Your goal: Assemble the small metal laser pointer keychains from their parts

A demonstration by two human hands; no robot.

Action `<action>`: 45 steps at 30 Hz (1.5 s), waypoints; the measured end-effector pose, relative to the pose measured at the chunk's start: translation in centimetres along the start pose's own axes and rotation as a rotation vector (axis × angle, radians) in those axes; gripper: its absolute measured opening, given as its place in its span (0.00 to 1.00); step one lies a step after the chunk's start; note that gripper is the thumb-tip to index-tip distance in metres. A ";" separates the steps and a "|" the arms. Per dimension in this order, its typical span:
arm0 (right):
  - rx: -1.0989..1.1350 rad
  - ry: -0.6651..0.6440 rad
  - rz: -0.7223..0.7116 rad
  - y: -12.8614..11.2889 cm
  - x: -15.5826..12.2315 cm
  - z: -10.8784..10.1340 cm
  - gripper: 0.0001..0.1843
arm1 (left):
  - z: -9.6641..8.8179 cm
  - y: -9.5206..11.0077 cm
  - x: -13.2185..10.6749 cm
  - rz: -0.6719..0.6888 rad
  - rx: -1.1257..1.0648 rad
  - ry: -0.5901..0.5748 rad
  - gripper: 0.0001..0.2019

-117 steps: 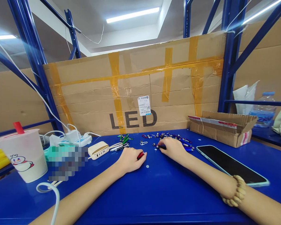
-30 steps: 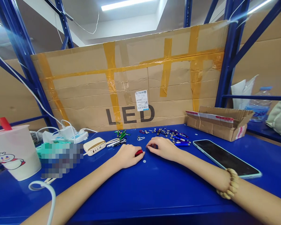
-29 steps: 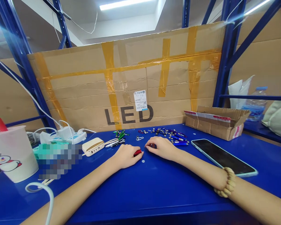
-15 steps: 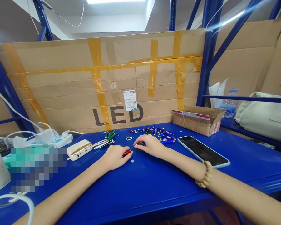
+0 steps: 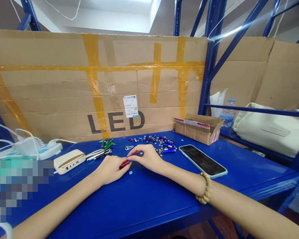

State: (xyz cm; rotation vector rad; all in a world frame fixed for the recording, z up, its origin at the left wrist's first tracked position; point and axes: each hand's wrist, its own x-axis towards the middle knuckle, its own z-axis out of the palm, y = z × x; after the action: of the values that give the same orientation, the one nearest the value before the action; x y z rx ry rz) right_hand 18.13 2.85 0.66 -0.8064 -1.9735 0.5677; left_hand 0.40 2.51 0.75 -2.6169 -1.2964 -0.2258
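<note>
Red tube (image 5: 124, 164) over blue tabletop (image 5: 109, 212), left hand (image 5: 112, 169) gripping, right hand (image 5: 147, 158) pinched, contents unclear

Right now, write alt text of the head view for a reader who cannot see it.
A person's left hand grips a small red object over a blue tabletop, the right hand at its end; whether the right holds anything is unclear. Green pieces and blue pieces lie scattered beyond, with a phone and open cardboard box at right.

Left hand (image 5: 112, 170) hid part of the red metallic piece (image 5: 124, 164); whether right hand (image 5: 147, 158) pinched anything was unclear. Pixelated patch (image 5: 17, 187) obscured items at left. Shipping label (image 5: 131, 106) print was illegible.
</note>
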 end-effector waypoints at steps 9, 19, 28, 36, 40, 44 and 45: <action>0.035 -0.022 -0.030 -0.2 -0.2 0.3 0.05 | 0.6 -0.1 0.0 0.035 0.048 0.007 0.23; 0.063 0.004 0.018 -0.6 -0.2 0.0 0.06 | 0.1 0.2 0.0 -0.095 -0.005 0.016 0.19; -0.028 0.013 0.024 -0.8 0.0 -0.2 0.05 | 0.1 0.3 -0.2 -0.138 -0.022 0.088 0.18; -0.034 -0.031 0.024 -0.3 0.2 -0.3 0.06 | 0.0 0.3 -0.5 -0.078 -0.046 0.075 0.14; 0.069 -0.076 0.147 -0.1 0.1 0.0 0.05 | -0.2 0.3 -0.5 -0.022 -0.082 0.024 0.18; 0.190 -0.175 0.318 0.1 0.0 0.4 0.14 | -0.2 -0.2 -0.2 -0.006 -0.093 0.004 0.19; 0.188 -0.177 0.316 0.0 0.0 0.4 0.16 | -0.1 -0.3 -0.2 -0.009 -0.113 0.018 0.19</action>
State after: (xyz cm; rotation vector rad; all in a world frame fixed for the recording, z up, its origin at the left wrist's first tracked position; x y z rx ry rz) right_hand 17.73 2.83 0.46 -0.9836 -1.9246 1.0256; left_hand 0.04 2.51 0.86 -2.6951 -1.3271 -0.3328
